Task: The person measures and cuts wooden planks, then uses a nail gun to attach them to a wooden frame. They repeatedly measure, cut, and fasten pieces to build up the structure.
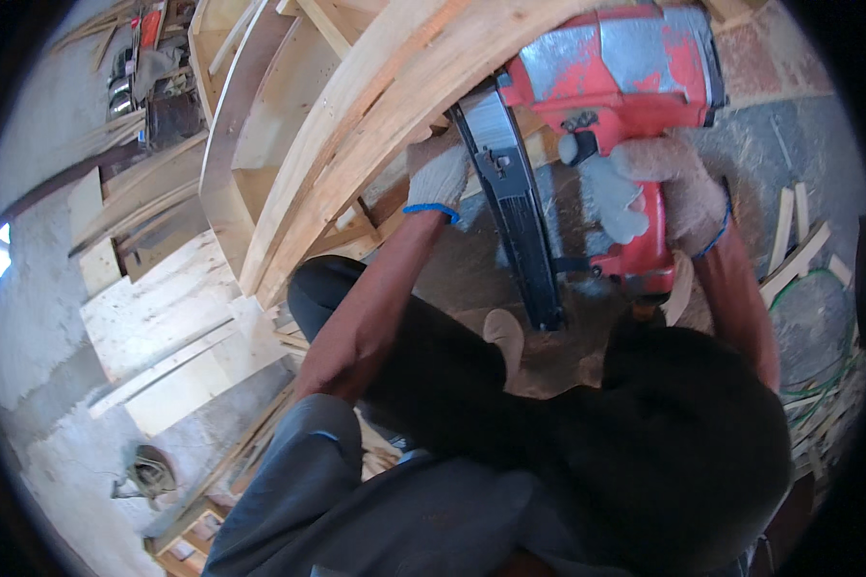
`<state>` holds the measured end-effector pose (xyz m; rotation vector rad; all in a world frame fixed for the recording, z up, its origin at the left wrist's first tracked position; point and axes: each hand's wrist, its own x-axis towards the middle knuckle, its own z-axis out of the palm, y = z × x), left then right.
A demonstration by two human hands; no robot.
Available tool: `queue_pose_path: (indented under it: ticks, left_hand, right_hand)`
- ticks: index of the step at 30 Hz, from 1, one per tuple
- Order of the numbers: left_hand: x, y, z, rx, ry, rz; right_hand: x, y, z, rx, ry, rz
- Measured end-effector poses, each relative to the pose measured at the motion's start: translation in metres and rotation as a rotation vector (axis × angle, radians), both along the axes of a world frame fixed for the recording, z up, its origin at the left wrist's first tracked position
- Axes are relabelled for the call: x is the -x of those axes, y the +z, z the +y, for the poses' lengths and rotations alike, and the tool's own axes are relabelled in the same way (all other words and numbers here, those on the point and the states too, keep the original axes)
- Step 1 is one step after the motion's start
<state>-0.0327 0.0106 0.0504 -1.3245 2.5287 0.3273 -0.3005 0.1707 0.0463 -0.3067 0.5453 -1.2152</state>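
Right hand point(678, 197), gloved, clamped round the grip of a red nailer point(614, 72); black magazine point(510, 207) slants down toward the knees. Left hand point(440, 173), gloved, pressed against the curved wooden frame point(375, 106), fingers probably curled on its underside, partly hidden. Nailer nose meets the frame overhead. Offcuts point(799, 240) on the floor beyond.

Grey concrete floor point(67, 404), stacked plywood boards point(164, 317), scattered wood offcuts point(808, 240), daylight.
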Motion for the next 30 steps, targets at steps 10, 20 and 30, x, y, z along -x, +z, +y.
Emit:
queue_pose_path:
  ticks: [10,20,30]
  left_hand:
    - [0.024,-0.008,-0.004,-0.235,0.310,0.348]
    - [0.024,-0.009,-0.016,-0.280,0.394,0.445]
    - [0.024,-0.034,-0.013,-0.237,0.355,0.546]
  right_hand:
    - [0.045,0.005,0.088,0.046,0.077,0.222]
    - [0.026,0.163,0.056,0.100,0.012,0.846]
    - [0.000,0.219,0.025,-0.087,0.339,1.394]
